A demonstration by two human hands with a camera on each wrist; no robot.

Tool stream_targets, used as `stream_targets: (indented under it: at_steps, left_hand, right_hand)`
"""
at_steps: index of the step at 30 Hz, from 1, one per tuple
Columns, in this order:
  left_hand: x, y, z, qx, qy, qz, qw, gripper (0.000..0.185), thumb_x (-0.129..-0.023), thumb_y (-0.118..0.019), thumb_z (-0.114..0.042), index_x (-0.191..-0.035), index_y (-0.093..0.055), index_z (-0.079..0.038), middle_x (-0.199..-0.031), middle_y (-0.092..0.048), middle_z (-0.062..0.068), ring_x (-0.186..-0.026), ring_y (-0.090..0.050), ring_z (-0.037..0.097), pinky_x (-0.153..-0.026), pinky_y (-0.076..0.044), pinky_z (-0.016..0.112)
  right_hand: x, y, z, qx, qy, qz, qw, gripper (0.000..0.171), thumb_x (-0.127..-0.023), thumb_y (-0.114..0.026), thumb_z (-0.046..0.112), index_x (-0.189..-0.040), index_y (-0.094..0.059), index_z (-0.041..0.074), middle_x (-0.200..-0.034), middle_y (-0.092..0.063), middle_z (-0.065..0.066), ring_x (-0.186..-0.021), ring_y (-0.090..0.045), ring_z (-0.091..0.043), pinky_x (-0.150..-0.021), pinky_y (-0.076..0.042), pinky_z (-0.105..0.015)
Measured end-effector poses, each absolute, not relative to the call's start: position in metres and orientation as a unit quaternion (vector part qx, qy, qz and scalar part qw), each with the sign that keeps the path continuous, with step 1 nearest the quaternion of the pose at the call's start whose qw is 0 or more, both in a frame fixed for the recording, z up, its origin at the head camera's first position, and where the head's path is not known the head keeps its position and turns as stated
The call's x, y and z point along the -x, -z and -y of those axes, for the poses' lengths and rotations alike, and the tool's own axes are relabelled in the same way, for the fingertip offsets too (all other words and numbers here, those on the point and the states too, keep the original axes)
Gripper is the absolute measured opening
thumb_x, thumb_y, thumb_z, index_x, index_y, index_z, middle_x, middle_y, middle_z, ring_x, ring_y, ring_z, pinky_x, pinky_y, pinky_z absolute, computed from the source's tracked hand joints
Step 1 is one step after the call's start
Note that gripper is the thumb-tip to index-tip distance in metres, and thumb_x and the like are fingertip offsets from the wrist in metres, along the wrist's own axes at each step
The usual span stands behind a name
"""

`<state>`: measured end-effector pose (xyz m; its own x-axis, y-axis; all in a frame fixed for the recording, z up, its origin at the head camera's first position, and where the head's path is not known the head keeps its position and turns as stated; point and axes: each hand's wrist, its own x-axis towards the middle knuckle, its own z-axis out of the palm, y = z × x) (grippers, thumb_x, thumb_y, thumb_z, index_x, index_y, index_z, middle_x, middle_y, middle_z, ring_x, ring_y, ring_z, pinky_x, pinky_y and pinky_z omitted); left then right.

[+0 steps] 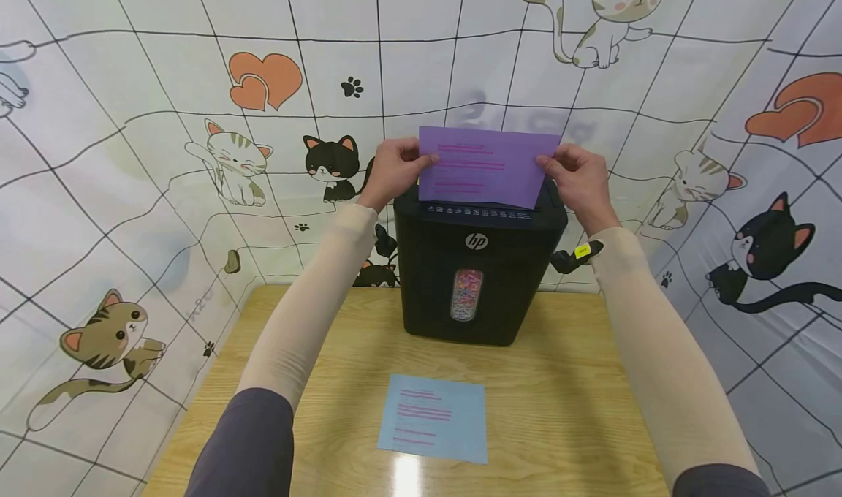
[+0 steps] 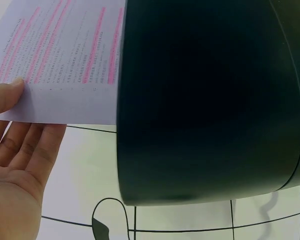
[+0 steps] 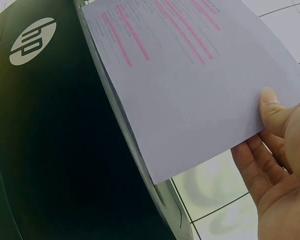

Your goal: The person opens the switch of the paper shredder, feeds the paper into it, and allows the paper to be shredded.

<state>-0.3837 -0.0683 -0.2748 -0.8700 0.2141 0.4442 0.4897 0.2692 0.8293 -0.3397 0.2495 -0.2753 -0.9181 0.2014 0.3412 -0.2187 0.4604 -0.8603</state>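
Wood-grain worktop (image 1: 566,380) carries everything I am working with, and on it, toward the back, stands one black shredder (image 1: 480,278) with a small window in its front showing coloured shreds already inside. From that I judge that some paper is already shredded, though how much I cannot tell.

Sheets come to two. One purple sheet (image 1: 487,164) stands upright over the shredder's top, its lower edge at or in the feed slot; the wrist views show it running down behind the black lid, but not how deep it sits. One blue sheet (image 1: 434,416) lies flat on the worktop nearer to me, well apart from the shredder and untouched.

My left hand (image 1: 393,169) pinches the purple sheet's left edge, thumb in front and fingers behind, and my right hand (image 1: 579,179) pinches the right edge likewise, so each grip is closed on the paper.

As I read it, the purple sheet is only starting to feed, most of it above the slot, and the blue sheet is left to do.
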Motion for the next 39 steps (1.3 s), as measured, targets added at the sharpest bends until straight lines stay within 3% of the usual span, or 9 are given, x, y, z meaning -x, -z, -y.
stream_targets:
  at_steps: [21, 26, 32, 39]
  left_hand:
    - [0.387, 0.289, 0.069, 0.225, 0.522, 0.811, 0.139, 0.017, -0.095, -0.076, -0.029, -0.104, -0.079, -0.016, -0.103, -0.079, 0.004, -0.094, -0.072, 0.013, -0.079, -0.053, 0.029]
    - [0.387, 0.292, 0.068, 0.22, 0.524, 0.812, 0.134, 0.018, -0.094, -0.077, -0.028, -0.105, -0.08, -0.015, -0.104, -0.079, 0.004, -0.095, -0.073, 0.013, -0.085, -0.055, 0.03]
    - [0.387, 0.293, 0.067, 0.22, 0.523, 0.813, 0.131, 0.02, -0.093, -0.077, -0.027, -0.106, -0.08, -0.012, -0.104, -0.079, 0.007, -0.095, -0.074, 0.015, -0.089, -0.056, 0.033]
    - [0.388, 0.297, 0.069, 0.209, 0.522, 0.819, 0.116, 0.025, -0.094, -0.077, -0.028, -0.112, -0.079, -0.012, -0.108, -0.079, 0.007, -0.098, -0.075, 0.016, -0.091, -0.057, 0.035]
  right_hand:
    - [0.337, 0.285, -0.254, -0.003, -0.509, 0.843, 0.177, 0.038, -0.092, -0.072, 0.049, -0.112, -0.071, 0.017, -0.115, -0.072, 0.002, -0.11, -0.061, -0.011, -0.11, -0.044, -0.039]
    - [0.337, 0.289, -0.255, -0.001, -0.503, 0.847, 0.174, 0.042, -0.092, -0.071, 0.05, -0.115, -0.071, 0.016, -0.12, -0.072, 0.0, -0.114, -0.06, -0.013, -0.113, -0.043, -0.042]
    - [0.336, 0.292, -0.255, -0.009, -0.501, 0.846, 0.179, 0.038, -0.092, -0.071, 0.05, -0.107, -0.069, 0.015, -0.113, -0.072, 0.001, -0.106, -0.06, -0.011, -0.103, -0.044, -0.036]
    - [0.335, 0.295, -0.253, -0.011, -0.488, 0.855, 0.176, 0.043, -0.093, -0.069, 0.051, -0.111, -0.071, 0.012, -0.114, -0.073, -0.002, -0.106, -0.06, -0.012, -0.103, -0.043, -0.037]
